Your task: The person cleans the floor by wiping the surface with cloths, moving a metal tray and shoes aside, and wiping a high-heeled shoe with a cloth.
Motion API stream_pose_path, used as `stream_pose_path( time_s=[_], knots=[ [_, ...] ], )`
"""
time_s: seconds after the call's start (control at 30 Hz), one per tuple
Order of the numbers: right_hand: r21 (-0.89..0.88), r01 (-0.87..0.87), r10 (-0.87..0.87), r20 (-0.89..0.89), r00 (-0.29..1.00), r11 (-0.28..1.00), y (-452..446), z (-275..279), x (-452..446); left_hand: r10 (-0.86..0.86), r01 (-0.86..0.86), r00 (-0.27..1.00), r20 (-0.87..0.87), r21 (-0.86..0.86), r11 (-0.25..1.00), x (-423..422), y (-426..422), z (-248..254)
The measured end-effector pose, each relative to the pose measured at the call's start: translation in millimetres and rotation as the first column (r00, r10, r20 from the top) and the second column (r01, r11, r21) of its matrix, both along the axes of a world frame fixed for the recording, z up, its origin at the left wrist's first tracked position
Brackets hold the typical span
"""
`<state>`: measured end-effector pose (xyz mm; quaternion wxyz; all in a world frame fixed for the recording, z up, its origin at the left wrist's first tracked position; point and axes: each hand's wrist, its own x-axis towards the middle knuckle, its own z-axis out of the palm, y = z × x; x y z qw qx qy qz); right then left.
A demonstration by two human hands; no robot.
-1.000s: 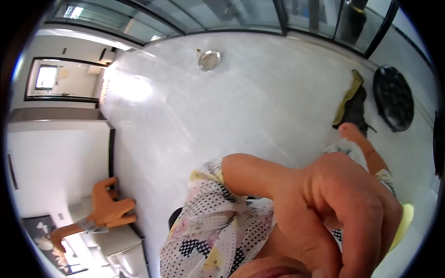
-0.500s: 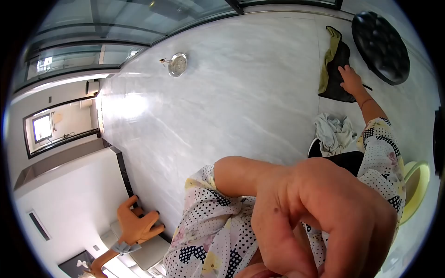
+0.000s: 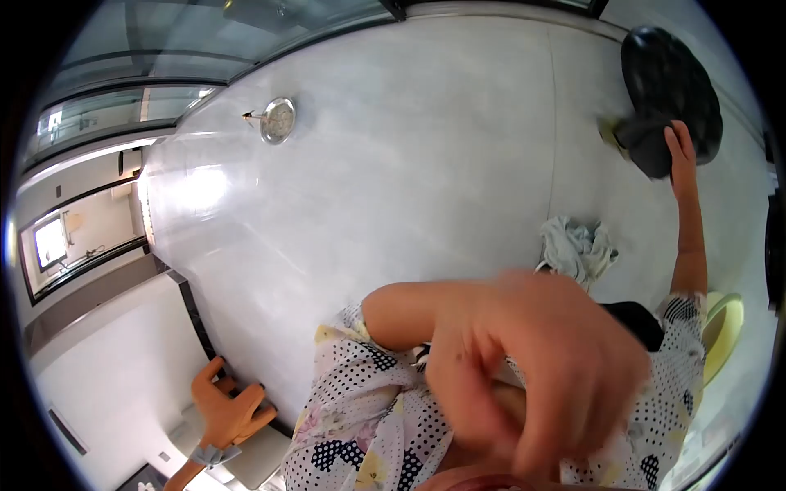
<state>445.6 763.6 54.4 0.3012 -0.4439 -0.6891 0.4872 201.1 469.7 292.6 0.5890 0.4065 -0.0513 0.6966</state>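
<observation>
1. The right hand (image 3: 681, 154) is stretched far out, thumb and fingers pinching an edge of the dark cloth (image 3: 651, 149)
2. The dark cloth is at upper right, overlapping the black seat (image 3: 667, 74) in this view; whether it touches the seat or the floor (image 3: 409, 172) I cannot tell
3. One edge probably gives the fingers an easy hold on limp material, which leaves the blurred green part at the other side free
4. The left hand (image 3: 540, 368) is close to the camera, near the mouth, fingers curled in; the fingertips are hidden, so I cannot tell whether they pinch anything
5. Its bent elbow seems to keep it out of the reaching arm's way
6. The pale cloth (image 3: 577, 248) is bunched up just beyond the left hand, its folds probably slumping because it is soft
7. The yellow tub (image 3: 736, 323) is beside the right sleeve; the pan (image 3: 279, 121) lies well apart from both hands
</observation>
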Motion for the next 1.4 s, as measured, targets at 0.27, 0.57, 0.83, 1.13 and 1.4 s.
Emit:
stream_pose_path(
  time_s=[0.27,0.57,0.83,1.13,1.4],
  knots=[
    [0.108,-0.071,0.06,0.11,0.992,0.992,23.2,-10.7,-80.6,-0.138,-0.793,-0.554,-0.821,0.471,0.386,-161.9,5.7,-309.1],
    [0.225,0.007,0.003,-0.044,0.999,0.974,93.7,-47.7,-336.6,-0.497,-0.779,-0.618,-0.609,0.387,0.494,-170.6,-29.3,-365.5],
    [0.706,-0.391,0.143,0.385,0.912,0.591,41.8,-124.5,-514.1,-0.447,-0.774,-0.62,-0.645,0.41,0.482,-173.1,-33.2,-376.1],
    [0.654,-0.576,-0.004,0.662,0.749,0.49,99.2,-129.9,-361.3,-0.417,-0.757,-0.638,-0.648,0.426,0.497,-173.2,-36.3,-378.8],
    [0.544,-0.319,-0.397,0.815,0.423,0.776,177.1,-125.4,-168.3,-0.446,-0.785,-0.607,-0.657,0.407,0.468,-172.1,-33.7,-366.7]
  ],
)
